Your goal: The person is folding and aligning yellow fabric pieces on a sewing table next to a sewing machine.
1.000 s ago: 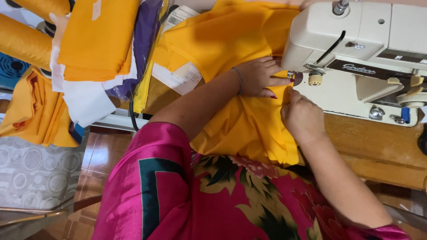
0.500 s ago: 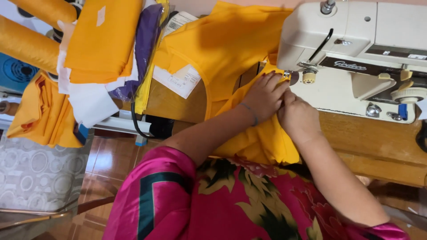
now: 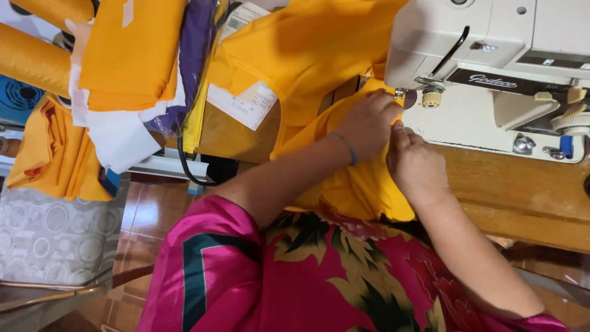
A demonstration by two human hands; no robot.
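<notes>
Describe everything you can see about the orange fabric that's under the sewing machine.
The orange fabric is a plain, smooth, thin-looking woven cloth in a saturated yellow-orange. It drapes over the far edge of the wooden table, runs under the head of the white sewing machine, and falls in folds toward the person's lap. The left hand presses on it beside the needle area, and the right hand grips a fold just beside the left. A white paper tag lies on it.

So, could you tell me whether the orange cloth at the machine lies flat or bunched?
Bunched: the orange cloth gathers in folds under both hands beside the sewing machine.
</notes>
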